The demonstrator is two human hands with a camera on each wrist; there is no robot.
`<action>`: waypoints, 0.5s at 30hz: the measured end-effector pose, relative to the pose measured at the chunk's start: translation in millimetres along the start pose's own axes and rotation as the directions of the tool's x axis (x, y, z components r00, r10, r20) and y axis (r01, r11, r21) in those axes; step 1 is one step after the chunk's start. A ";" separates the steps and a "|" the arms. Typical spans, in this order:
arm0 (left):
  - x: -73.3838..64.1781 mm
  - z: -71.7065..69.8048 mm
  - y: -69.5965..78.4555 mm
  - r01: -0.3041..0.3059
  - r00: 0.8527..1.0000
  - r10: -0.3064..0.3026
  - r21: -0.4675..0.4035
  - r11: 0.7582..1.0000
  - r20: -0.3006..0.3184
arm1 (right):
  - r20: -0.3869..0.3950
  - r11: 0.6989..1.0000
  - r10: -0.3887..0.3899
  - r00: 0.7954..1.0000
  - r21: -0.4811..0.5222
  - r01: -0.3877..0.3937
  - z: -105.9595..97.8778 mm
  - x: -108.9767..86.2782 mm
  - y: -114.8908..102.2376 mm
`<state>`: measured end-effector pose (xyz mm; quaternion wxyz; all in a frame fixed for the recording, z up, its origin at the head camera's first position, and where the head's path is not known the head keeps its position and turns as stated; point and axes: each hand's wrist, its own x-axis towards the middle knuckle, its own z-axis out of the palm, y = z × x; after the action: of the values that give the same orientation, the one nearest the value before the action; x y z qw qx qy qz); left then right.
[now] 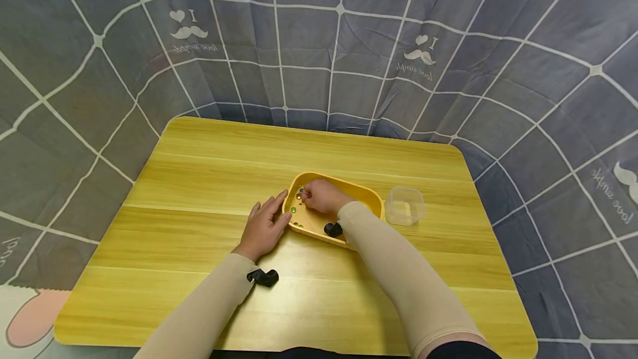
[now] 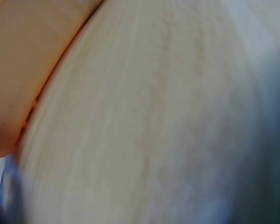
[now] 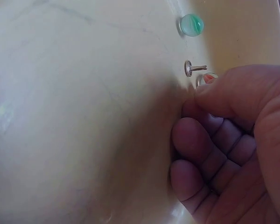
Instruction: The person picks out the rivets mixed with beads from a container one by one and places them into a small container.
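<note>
Since the green marble [image 3: 193,24] inside the tray [image 1: 366,195] seems hard and slippery, I would pinch its sides, but whether my curled right hand [image 1: 325,197] grips anything, I cannot tell.

Smooth plastic, glass and metal on a wood-grained worktop [image 1: 224,181]
The tray [image 1: 363,195] looks like smooth plastic with a soft sheen and faint scuff lines; the marble [image 3: 192,25] is glossy glass, the pin [image 3: 189,68] shiny metal. The box [image 1: 405,206] is clear, smooth plastic. The worktop shows a satin gleam over its grain. The curtain [image 1: 309,37] is matt, creased cloth; the sleeves [image 1: 399,262] are smooth, matt cloth.
</note>
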<state>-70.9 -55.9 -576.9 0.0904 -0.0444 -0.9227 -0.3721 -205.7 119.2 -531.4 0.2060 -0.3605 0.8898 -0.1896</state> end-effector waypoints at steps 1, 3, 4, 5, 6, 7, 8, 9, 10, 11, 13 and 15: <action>-0.9 0.7 0.6 -0.002 1.000 0.002 -0.003 1.000 -0.001 | 0.003 1.000 0.005 1.000 0.003 -0.005 0.1 -1.3 -0.2; -2.9 2.0 1.8 -0.003 1.000 0.003 -0.007 1.000 -0.002 | 0.005 1.000 0.006 1.000 0.010 -0.006 0.4 -4.0 -0.7; -3.9 2.7 2.5 -0.003 1.000 0.003 -0.011 1.000 -0.004 | 0.003 1.000 0.005 1.000 0.014 -0.005 0.5 -5.4 -0.9; -4.8 3.5 3.1 -0.003 1.000 0.003 -0.011 1.000 -0.006 | -0.001 1.000 0.002 1.000 0.012 -0.002 0.7 -6.5 -0.8; -5.7 4.2 3.8 -0.003 1.000 0.003 -0.010 1.000 -0.008 | -0.004 1.000 -0.002 1.000 0.014 0.002 0.8 -7.5 -0.8; -6.7 4.9 4.4 -0.005 1.000 0.005 -0.009 1.000 -0.009 | -0.007 1.000 -0.006 1.000 0.016 0.006 1.1 -8.6 -0.6; -7.6 5.7 5.0 -0.006 1.000 0.006 -0.008 1.000 -0.012 | -0.009 1.000 -0.010 1.000 0.017 0.010 1.4 -9.6 -0.4; -8.5 6.5 5.7 -0.005 1.000 0.005 -0.009 1.000 -0.015 | -0.010 1.000 -0.012 1.000 0.017 0.012 1.6 -10.6 -0.1; -9.5 7.3 6.3 -0.005 1.000 0.005 -0.010 1.000 -0.017 | -0.010 1.000 -0.014 1.000 0.018 0.014 2.2 -11.5 0.3; -10.5 8.1 6.9 -0.006 1.000 0.006 -0.009 1.000 -0.017 | -0.006 1.000 -0.014 1.000 0.022 0.014 2.7 -12.4 0.8; -12.5 9.6 7.9 -0.005 1.000 0.005 -0.009 1.000 -0.019 | 0.001 0.999 -0.015 1.000 0.029 0.015 3.6 -14.0 1.6; -14.4 11.3 8.8 -0.002 1.000 0.001 -0.007 1.000 -0.022 | 0.006 0.999 -0.017 1.000 0.031 0.016 5.0 -15.2 2.6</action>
<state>-56.9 -41.9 -581.8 0.1006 -0.0414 -0.9204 -0.3757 -194.6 130.9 -533.4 0.2128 -0.3652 0.8831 -0.2037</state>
